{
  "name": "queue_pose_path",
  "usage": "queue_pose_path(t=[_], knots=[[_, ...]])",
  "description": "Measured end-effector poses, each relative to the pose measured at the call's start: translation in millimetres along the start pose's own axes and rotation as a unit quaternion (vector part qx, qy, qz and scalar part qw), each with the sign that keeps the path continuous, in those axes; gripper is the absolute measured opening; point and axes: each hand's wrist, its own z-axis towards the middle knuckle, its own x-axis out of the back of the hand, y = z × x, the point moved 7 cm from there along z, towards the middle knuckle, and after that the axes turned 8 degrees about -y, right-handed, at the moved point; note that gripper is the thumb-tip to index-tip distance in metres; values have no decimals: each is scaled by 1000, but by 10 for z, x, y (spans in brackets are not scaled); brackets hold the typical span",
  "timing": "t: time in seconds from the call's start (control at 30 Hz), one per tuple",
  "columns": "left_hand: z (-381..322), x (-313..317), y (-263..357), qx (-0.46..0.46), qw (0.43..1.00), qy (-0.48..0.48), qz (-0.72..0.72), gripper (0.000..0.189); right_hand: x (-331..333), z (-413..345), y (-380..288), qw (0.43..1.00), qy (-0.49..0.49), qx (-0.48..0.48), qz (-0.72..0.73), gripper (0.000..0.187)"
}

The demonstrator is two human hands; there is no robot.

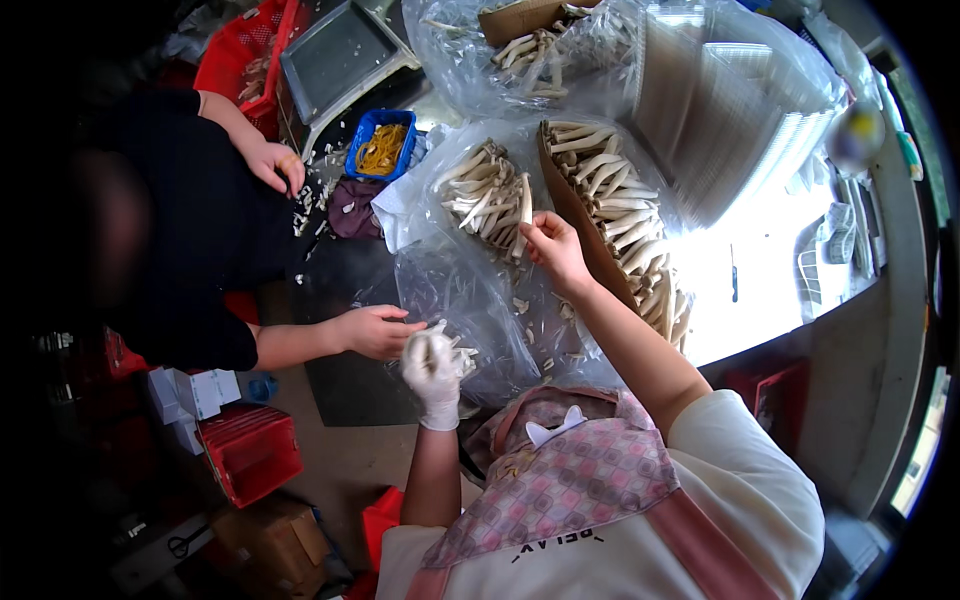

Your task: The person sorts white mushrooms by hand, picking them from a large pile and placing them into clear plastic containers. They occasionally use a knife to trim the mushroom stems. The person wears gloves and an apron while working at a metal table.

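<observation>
My bare right hand (556, 249) pinches one long pale mushroom (526, 204) near its lower end, at the right side of a loose mushroom pile (484, 191) on clear plastic sheeting. My left hand (431, 367), in a white glove, is curled and blurred over a heap of white mushroom trimmings (465, 361). Whether it grips anything is not clear. A cardboard box (561, 196) full of long-stemmed mushrooms (626, 206) stands just right of the loose pile, beyond my right forearm.
A co-worker's hand (375, 331) reaches close beside my left hand; the other (277, 166) rests farther back. A blue basket (350, 156) holds yellow rubber bands (381, 148). Stacked clear plastic trays (720, 112) rise at the back right. A thin knife (734, 283) lies on the bright tabletop.
</observation>
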Motion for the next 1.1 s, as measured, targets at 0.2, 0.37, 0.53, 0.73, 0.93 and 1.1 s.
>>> queue_pose_path(t=[0.2, 0.37, 0.53, 0.73, 0.93, 1.1], knots=[[647, -841, 393, -162, 959, -161, 168, 13, 54, -220, 94, 996, -63, 16, 54, 17], [1273, -1213, 285, -248, 872, -175, 383, 27, 96, -247, 254, 996, -71, 0, 60, 21], [1542, -1352, 28, -128, 831, -222, 494, 29, 121, -287, 327, 997, -80, -2, 18, 25], [1587, -1334, 37, -116, 809, -275, 506, 24, 260, -267, 379, 997, -75, -28, 13, 25], [1490, -1139, -58, 7, 928, -259, 267, 11, 183, -263, 266, 995, -101, -22, 7, 21], [1252, -1103, -89, 246, 916, -246, -198, 13, 153, -304, 94, 993, -115, 6, 32, 20]])
